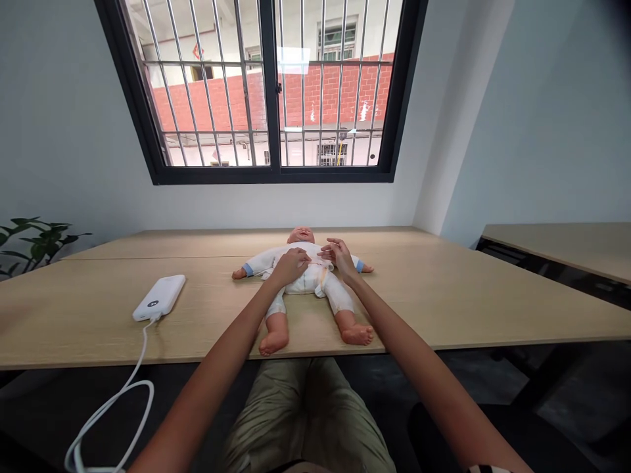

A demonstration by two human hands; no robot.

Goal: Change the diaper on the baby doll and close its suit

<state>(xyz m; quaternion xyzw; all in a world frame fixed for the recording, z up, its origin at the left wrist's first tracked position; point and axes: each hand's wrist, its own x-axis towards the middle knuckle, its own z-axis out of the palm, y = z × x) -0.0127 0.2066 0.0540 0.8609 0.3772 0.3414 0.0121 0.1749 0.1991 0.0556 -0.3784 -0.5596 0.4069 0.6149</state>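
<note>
The baby doll [310, 281] is lying flat on its back on the table [444, 295]. Its head is pointing at the window [276, 85], and its bare feet are pointing at me, right by the table's near edge. It is wearing a white suit [340, 299] with blue cuffs at the wrists. Its arms are sticking out to both sides and its legs are spreading apart. My left hand [290, 265] and my right hand [338, 256] are touching its chest.
</note>
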